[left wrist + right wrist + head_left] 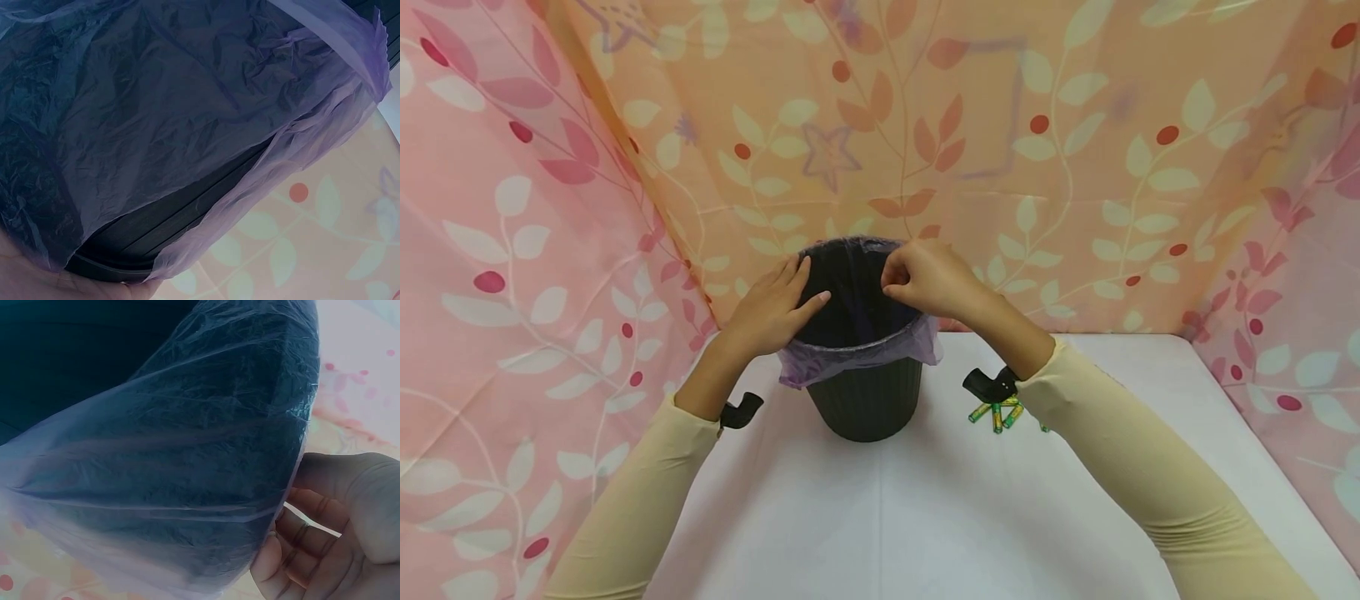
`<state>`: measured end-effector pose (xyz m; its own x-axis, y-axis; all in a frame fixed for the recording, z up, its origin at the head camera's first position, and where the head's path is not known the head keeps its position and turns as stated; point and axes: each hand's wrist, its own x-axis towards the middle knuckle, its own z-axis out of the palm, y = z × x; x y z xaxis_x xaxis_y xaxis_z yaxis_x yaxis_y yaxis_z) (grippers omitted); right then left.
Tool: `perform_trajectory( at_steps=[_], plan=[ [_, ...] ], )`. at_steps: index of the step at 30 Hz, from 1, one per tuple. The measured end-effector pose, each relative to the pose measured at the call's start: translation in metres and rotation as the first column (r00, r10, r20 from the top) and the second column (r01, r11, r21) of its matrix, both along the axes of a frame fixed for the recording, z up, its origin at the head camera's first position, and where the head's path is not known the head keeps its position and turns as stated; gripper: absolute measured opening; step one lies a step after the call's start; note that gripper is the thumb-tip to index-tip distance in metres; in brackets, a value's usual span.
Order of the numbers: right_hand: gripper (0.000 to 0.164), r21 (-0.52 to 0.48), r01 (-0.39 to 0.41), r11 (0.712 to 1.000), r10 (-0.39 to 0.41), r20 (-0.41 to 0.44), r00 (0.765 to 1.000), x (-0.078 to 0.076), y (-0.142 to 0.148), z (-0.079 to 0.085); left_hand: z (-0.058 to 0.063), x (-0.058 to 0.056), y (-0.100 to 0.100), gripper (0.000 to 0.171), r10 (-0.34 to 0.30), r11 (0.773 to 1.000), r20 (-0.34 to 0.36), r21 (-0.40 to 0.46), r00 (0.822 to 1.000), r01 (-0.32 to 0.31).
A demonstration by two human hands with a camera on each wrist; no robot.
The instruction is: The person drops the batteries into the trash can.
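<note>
Here's the left hand [767,308] at the near end of things, fingers spread and fairly straight along the rim of the bin [865,404], thumb reaching over the mouth. And across from it the right hand [936,279], fingers curled in, thumb and fingertips nipping the edge of the bag [865,357]! The bag sits between the two sets of fingers, down inside the bin and turned out over its rim.

What does good work look like here? The left fingers would do best pressing flat, keeping their side of the fold from riding up while the right fingers tug outward and down. Gently, though: film this thin could well tear under a sharp pull. Better to work round the rim in short pinches, evening the overhang and easing the slack below the fingertips against the wall.

Now the bag itself: pale purple, see-through, crinkled all over, with long creases running away from the right fingertips. The cuff hangs unevenly, drooping into loose corners below the left fingers and out under the right. Just beyond the left fingers, a strip of bare, dark, ribbed bin shows beside the film. Below the right wrist, small green batteries [997,417] lie on the white table [880,517], well apart from the fingers.
</note>
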<state>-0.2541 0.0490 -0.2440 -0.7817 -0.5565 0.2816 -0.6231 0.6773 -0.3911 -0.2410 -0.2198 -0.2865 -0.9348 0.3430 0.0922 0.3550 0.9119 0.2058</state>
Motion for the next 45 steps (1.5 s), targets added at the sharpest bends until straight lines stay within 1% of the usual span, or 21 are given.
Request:
perform_trajectory(
  at_steps=[7, 11, 18, 24, 29, 32, 36, 41, 45],
  plan=[
    [0.004, -0.027, -0.005, 1.0, 0.005, 0.007, 1.0, 0.002, 0.006, -0.004, -0.001, 0.0, -0.001, 0.081, 0.001, 1.0, -0.003, 0.0, 1.0, -0.001],
    [0.004, -0.038, -0.002, 0.999, 0.002, 0.016, 1.0, 0.007, 0.013, -0.005, -0.001, 0.0, -0.001, 0.081, 0.001, 1.0, 0.003, 0.002, 1.0, -0.001],
    [0.005, -0.07, -0.021, 0.997, 0.02, -0.019, 1.0, 0.017, 0.025, -0.006, 0.0, 0.001, 0.0, 0.081, 0.0, 1.0, 0.004, 0.003, 1.0, 0.0],
    [0.005, -0.123, -0.02, 0.992, 0.021, 0.006, 1.0, 0.029, 0.037, -0.01, -0.001, 0.0, 0.002, 0.081, 0.001, 1.0, 0.012, 0.005, 1.0, -0.001],
    [0.004, -0.135, -0.019, 0.991, 0.016, -0.026, 1.0, 0.038, 0.049, -0.017, -0.002, 0.0, 0.003, 0.081, -0.002, 1.0, 0.014, 0.011, 1.0, 0.002],
    [0.004, -0.139, -0.006, 0.99, 0.0, -0.044, 0.999, 0.044, 0.056, -0.021, -0.002, -0.001, 0.003, 0.08, -0.002, 1.0, 0.013, 0.012, 1.0, 0.002],
    [0.003, -0.148, 0.019, 0.989, -0.027, -0.047, 0.999, 0.052, 0.066, -0.027, -0.002, -0.001, 0.003, 0.08, -0.004, 1.0, 0.012, 0.016, 1.0, 0.004],
    [0.003, -0.173, 0.014, 0.985, -0.024, -0.057, 0.998, 0.06, 0.076, -0.037, -0.002, 0.0, 0.003, 0.08, -0.005, 1.0, 0.008, 0.019, 1.0, 0.004],
    [0.003, -0.173, 0.029, 0.984, -0.039, -0.053, 0.998, 0.067, 0.083, -0.048, -0.002, 0.001, 0.003, 0.08, -0.003, 1.0, 0.005, 0.022, 1.0, 0.003]
  ],
)
